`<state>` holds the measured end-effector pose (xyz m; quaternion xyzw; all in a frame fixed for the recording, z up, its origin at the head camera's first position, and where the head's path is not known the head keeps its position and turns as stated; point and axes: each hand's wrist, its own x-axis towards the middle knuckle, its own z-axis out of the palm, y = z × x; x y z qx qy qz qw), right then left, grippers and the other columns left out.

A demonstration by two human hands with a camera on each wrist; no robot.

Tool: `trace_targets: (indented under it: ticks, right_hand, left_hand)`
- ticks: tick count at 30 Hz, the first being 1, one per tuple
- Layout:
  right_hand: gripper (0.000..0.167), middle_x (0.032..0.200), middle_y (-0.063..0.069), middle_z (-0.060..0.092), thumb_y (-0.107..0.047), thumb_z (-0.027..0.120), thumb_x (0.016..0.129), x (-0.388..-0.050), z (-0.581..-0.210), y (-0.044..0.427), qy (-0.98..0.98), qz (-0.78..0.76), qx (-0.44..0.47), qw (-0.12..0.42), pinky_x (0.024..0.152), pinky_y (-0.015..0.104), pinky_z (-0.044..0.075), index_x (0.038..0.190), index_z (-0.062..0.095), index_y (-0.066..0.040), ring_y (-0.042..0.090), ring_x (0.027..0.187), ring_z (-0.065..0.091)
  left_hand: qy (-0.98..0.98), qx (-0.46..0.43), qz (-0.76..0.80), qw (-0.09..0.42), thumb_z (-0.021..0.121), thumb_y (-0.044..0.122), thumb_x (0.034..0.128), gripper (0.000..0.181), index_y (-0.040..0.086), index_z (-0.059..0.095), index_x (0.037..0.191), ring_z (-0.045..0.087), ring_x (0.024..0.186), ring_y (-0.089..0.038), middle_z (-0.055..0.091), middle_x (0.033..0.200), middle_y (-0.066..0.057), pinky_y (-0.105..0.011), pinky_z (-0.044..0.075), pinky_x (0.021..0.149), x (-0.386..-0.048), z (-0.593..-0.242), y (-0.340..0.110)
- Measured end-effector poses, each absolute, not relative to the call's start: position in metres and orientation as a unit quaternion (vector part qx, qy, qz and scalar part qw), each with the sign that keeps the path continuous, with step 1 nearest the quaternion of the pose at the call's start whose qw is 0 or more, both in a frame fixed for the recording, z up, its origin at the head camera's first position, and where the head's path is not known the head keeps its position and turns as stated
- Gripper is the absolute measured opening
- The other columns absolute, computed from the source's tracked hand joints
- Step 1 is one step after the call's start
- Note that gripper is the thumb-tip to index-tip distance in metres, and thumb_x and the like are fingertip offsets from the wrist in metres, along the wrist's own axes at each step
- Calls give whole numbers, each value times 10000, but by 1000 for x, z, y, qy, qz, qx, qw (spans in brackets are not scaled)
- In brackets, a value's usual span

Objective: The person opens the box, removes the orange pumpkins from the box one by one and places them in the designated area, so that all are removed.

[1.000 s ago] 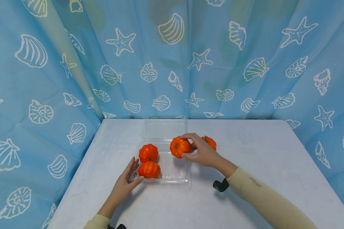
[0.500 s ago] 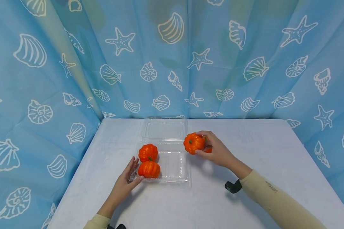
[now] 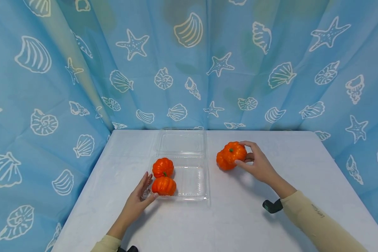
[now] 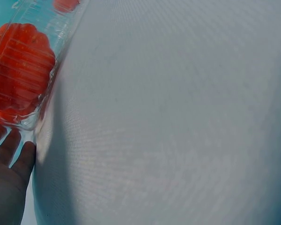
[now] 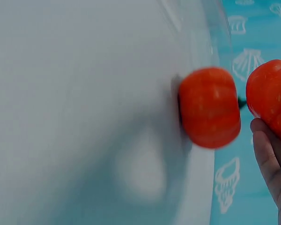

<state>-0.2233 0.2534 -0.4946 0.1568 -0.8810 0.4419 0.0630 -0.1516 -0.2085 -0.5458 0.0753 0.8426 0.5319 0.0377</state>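
In the head view my right hand (image 3: 257, 163) grips a small orange toy pumpkin (image 3: 235, 152) by its right side. Raised off the table, it partly covers a second pumpkin (image 3: 224, 161) that rests there. The right wrist view shows the held pumpkin (image 5: 272, 96) apart from the resting one (image 5: 210, 108). Two more pumpkins, a rear one (image 3: 162, 167) and a front one (image 3: 164, 186), sit in the left part of a clear plastic clamshell box (image 3: 192, 198). My left hand (image 3: 138, 198) rests at the box's left front corner, fingers extended.
The box's lid (image 3: 181, 142) lies open toward the back of the white-covered table (image 3: 189, 227). A blue curtain (image 3: 189, 70) with shells and starfish hangs behind the table and along both sides.
My right hand has carried its pumpkin rightward from above the box, to over the pumpkin resting on the table. The left hand and the two boxed pumpkins stay in place.
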Motion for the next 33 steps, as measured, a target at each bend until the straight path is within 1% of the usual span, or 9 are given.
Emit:
trace_targets:
  ticks: [3, 8, 11, 18, 22, 25, 28, 31, 33]
  right_hand:
    - [694, 1491, 164, 418, -258, 761, 938, -225, -497, 265, -882, 447, 136, 67, 866, 271, 582, 1491, 371, -104, 256, 934, 688]
    - [709, 1544, 190, 354, -278, 744, 950, -225, -505, 284, -873, 477, 91, 48, 799, 119, 530, 1504, 338, -103, 313, 941, 657]
    - [714, 1563, 213, 316, -305, 726, 962, -223, -511, 292, -872, 484, 64, 30, 784, 132, 538, 1512, 322, -95, 327, 925, 616]
    - [738, 1573, 227, 304, -376, 712, 963, -222, -525, 303, -885, 464, 38, 1, 782, 149, 531, 1521, 315, -99, 328, 954, 578]
    - [745, 1567, 224, 318, -423, 707, 957, -223, -534, 304, -886, 463, 31, -10, 760, 196, 539, 1521, 322, -123, 338, 946, 575]
    - [757, 1564, 217, 330, -453, 706, 950, -224, -540, 303, -886, 462, 30, -15, 786, 244, 560, 1519, 323, -134, 349, 1015, 582]
    - [761, 1566, 215, 338, -458, 709, 946, -226, -544, 299, -885, 464, 34, -17, 873, 357, 589, 1516, 324, -134, 380, 1119, 579]
    - [758, 1567, 210, 347, -465, 714, 940, -228, -548, 295, -885, 463, 40, -14, 956, 495, 558, 1510, 333, -140, 408, 1201, 558]
    - [758, 1564, 211, 355, -465, 717, 938, -229, -550, 292, -883, 467, 43, -12, 990, 548, 526, 1506, 337, -139, 416, 1220, 545]
  left_hand:
    - [843, 74, 532, 38, 770, 298, 920, 937, 149, 191, 1641, 371, 1477, -277, 367, 1618, -94, -438, 280, 1178, -151, -545, -208]
    - [843, 73, 532, 40, 770, 292, 920, 935, 153, 192, 1642, 375, 1475, -278, 367, 1618, -94, -439, 286, 1174, -151, -545, -208]
    - [844, 74, 530, 40, 769, 295, 921, 935, 151, 191, 1642, 376, 1474, -284, 367, 1618, -99, -443, 290, 1170, -151, -545, -208]
    - [845, 69, 528, 42, 769, 316, 919, 937, 155, 195, 1642, 377, 1474, -288, 378, 1612, -101, -454, 292, 1169, -151, -545, -208]
    - [845, 65, 528, 47, 767, 329, 919, 939, 169, 191, 1643, 360, 1484, -274, 368, 1619, -90, -446, 283, 1174, -151, -544, -208]
    - [846, 61, 527, 51, 765, 341, 919, 940, 180, 188, 1644, 351, 1488, -268, 366, 1621, -85, -445, 280, 1176, -151, -544, -208]
    - [847, 59, 526, 52, 762, 352, 921, 938, 184, 188, 1644, 353, 1488, -269, 368, 1621, -85, -448, 279, 1176, -151, -545, -208]
    - [847, 61, 527, 50, 758, 356, 925, 931, 183, 192, 1644, 355, 1487, -270, 368, 1620, -85, -447, 277, 1176, -151, -545, -207]
    - [846, 64, 527, 48, 753, 353, 929, 922, 183, 195, 1643, 354, 1487, -271, 366, 1621, -84, -449, 275, 1175, -151, -545, -207]
